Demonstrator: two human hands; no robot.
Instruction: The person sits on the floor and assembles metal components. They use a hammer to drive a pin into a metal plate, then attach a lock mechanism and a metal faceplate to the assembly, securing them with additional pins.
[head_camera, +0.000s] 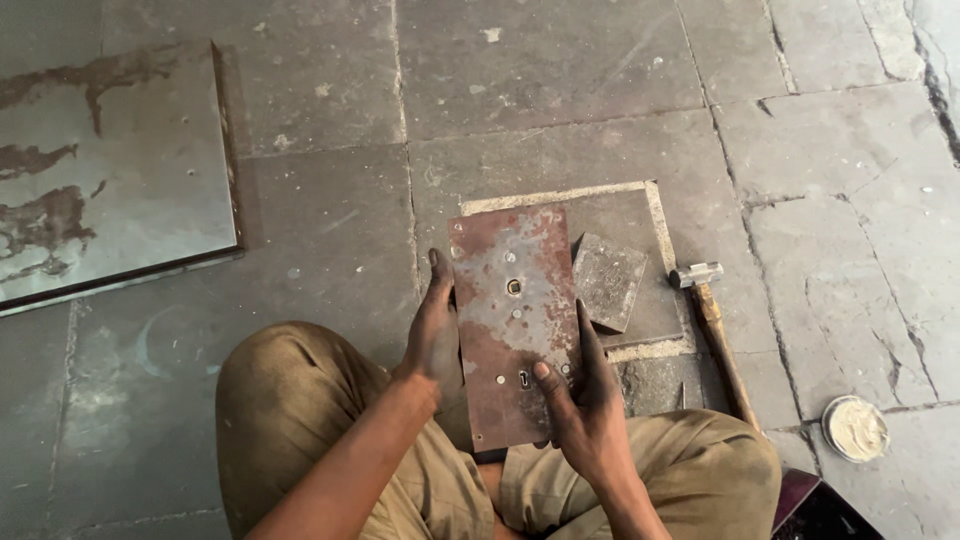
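I hold a rusty rectangular metal plate (512, 320) with small holes and a keyhole-shaped slot above my lap. My left hand (435, 335) grips its left edge, fingers stretched along the side. My right hand (580, 400) holds the lower right edge, with the thumb pressed on the plate's face near the slot. The plate is tilted up toward me over a stone floor.
A small grey metal block (608, 281) lies on a square slab (655, 250) set in the floor. To its right lies a hammer (712, 320) with a wooden handle. A round tin of pale paste (855, 428) sits at lower right. A large metal sheet (105, 170) lies at left.
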